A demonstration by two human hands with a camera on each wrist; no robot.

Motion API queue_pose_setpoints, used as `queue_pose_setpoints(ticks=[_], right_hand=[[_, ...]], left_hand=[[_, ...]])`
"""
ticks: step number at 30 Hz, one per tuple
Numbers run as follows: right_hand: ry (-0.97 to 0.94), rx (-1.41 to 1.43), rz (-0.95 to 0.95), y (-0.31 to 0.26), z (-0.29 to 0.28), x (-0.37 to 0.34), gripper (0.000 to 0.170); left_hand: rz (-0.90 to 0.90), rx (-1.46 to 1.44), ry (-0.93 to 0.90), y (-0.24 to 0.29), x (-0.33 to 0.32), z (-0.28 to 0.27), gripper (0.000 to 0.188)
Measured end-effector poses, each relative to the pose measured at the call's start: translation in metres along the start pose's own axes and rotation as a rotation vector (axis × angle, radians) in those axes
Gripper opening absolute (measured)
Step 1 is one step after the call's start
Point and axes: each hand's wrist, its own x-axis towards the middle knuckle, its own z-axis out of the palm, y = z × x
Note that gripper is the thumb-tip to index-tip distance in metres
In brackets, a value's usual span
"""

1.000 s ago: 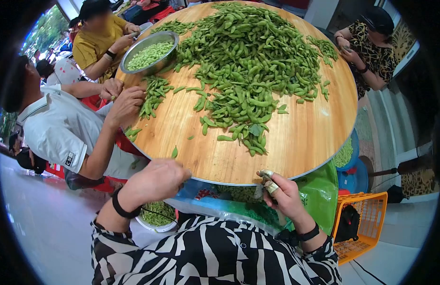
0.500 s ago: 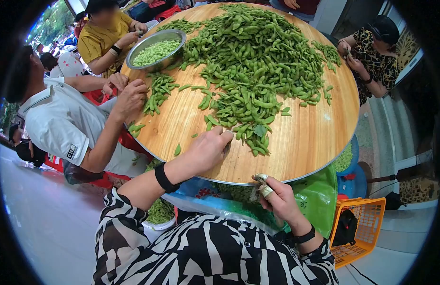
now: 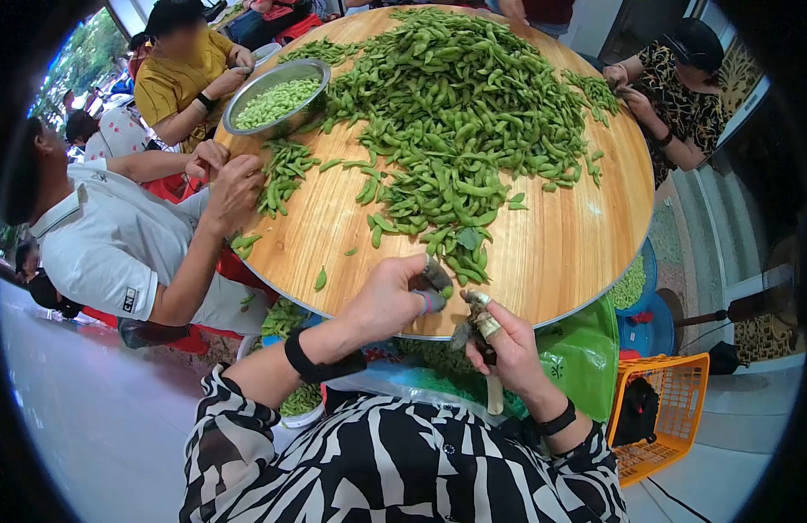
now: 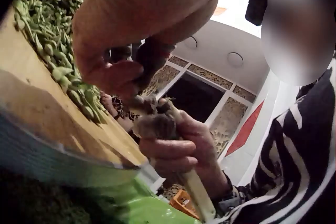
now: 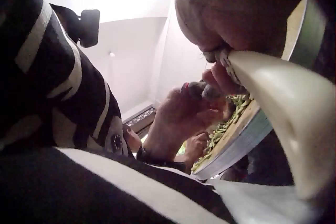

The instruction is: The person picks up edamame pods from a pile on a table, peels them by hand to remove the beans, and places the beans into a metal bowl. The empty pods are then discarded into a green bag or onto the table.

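Observation:
Bent over the near table edge, the left hand (image 3: 386,301) pinches a small green pod (image 3: 447,293) between dark-covered fingertips. Just to its right, the right hand (image 3: 512,349) grips a tool with a pale handle (image 3: 495,394); light wrapping covers part of its thumb side. In the left wrist view the left hand (image 4: 142,19) is above the right hand (image 4: 176,153), their fingertips close together; whether they touch is unclear. The pale handle (image 5: 289,113) crosses the right wrist view below the right hand (image 5: 231,14). Fingers hide most of the pod.
A large heap of green pods (image 3: 473,113) covers much of the round wooden table (image 3: 551,253). A metal bowl (image 3: 319,96) of shelled beans stands back left. People work around the table. An orange crate (image 3: 682,427) and blue basin (image 3: 649,270) are at the right.
The left hand went from the near left edge to the pods, then came back toward the right hand with a pod. The right hand stays near the edge, its tool handle now showing below.

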Motion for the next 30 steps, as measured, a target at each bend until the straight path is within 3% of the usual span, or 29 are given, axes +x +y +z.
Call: queue_pose_setpoints(ticks=[8, 18, 20, 24, 27, 29, 30], right_hand=[[0.027, -0.013, -0.094, 0.006, 0.000, -0.003, 0.044], [0.022, 0.007, -0.116, 0.009, 0.001, -0.005, 0.042], [0.049, -0.033, -0.138, 0.010, 0.002, -0.007, 0.041], [0.100, -0.105, -0.149, 0.006, 0.003, -0.008, 0.038], [0.113, -0.111, -0.168, 0.002, -0.001, -0.005, 0.036], [0.068, -0.111, -0.115, -0.003, -0.006, -0.009, 0.036], [0.068, -0.110, -0.114, 0.000, -0.011, -0.006, 0.036]], left_hand=[[-0.071, -0.228, 0.001, -0.005, -0.004, 0.025, 0.016], [0.011, -0.176, 0.030, -0.012, -0.009, 0.030, 0.014], [0.023, -0.045, 0.032, -0.011, -0.010, 0.030, 0.014], [0.087, -0.100, 0.029, -0.013, -0.012, 0.031, 0.015], [0.014, -0.257, -0.014, -0.009, -0.006, 0.026, 0.012], [-0.278, -0.673, -0.205, -0.015, -0.002, 0.018, 0.009], [-0.280, -0.674, -0.204, -0.018, -0.001, 0.020, 0.009]])
